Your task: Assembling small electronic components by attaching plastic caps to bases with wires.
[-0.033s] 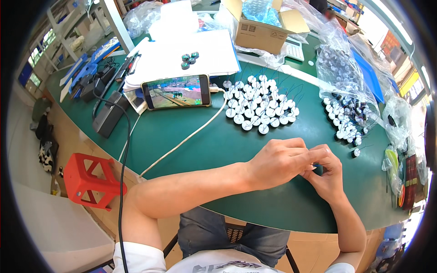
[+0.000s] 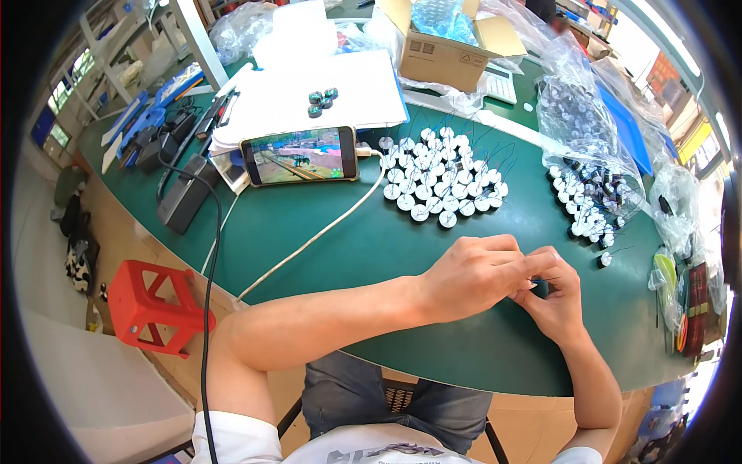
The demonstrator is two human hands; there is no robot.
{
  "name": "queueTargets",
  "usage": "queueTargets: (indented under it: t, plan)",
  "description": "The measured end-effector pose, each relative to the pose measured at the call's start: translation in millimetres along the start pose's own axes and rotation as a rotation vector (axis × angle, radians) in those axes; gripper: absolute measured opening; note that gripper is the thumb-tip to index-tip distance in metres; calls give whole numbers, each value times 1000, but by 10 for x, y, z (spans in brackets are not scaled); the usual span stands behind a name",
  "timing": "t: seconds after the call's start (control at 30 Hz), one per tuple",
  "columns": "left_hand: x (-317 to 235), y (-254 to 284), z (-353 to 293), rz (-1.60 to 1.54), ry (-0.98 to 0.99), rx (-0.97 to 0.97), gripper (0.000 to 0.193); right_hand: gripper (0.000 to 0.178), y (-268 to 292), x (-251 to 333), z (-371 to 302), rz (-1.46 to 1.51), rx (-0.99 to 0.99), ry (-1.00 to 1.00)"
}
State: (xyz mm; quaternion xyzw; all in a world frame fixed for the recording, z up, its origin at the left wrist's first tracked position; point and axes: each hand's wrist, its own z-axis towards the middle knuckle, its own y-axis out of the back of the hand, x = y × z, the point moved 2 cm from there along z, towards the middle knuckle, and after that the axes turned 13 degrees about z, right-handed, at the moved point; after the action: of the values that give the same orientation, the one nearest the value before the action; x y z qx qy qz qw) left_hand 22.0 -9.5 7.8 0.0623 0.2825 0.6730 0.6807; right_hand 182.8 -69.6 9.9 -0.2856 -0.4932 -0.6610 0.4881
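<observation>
Above the green table, close to its front edge, my left hand (image 2: 481,280) and my right hand (image 2: 558,303) meet with bent fingers pinched together. Between the fingertips only a small pale, bluish bit shows; what it belongs to is hidden. Just beyond my hands stands a cluster of small round parts (image 2: 442,184) with white tops, dark sides and thin dark wires sticking up. More of these parts (image 2: 591,209) spill from a clear plastic bag (image 2: 573,116) on the right. One single part (image 2: 605,260) lies nearer to my right hand.
Left of the cluster, a phone (image 2: 300,157) leans upright, its white cable (image 2: 313,241) crossing the table (image 2: 348,267). Behind are white sheets (image 2: 363,85) bearing several small dark round pieces (image 2: 315,111), and an open cardboard box (image 2: 440,62). A red stool (image 2: 158,309) stands at left.
</observation>
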Motion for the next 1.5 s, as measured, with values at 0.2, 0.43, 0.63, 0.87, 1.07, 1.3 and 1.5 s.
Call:
queueTargets:
  t: [0.2,0.43,0.63,0.87,1.07,1.3,1.5]
  plan:
    - [47,-34,-32,16,42,83,48,25,-18,-50,5,-90,1,-27]
    - [67,-74,-67,39,149,212,49,24,-39,-2,33,-307,36,-18]
    - [87,-66,-56,-42,329,281,48,24,-19,-29,31,-325,56,26]
    - [80,-61,-49,-61,385,314,44,24,-23,-9,40,-353,69,25]
    - [73,-73,-75,4,346,281,44,25,-14,-7,34,-386,72,44]
    - [187,-30,-89,220,255,180,48,30,-12,14,20,-417,59,39]
    - [18,31,26,171,9,-94,53,27,3,46,35,-449,68,102]
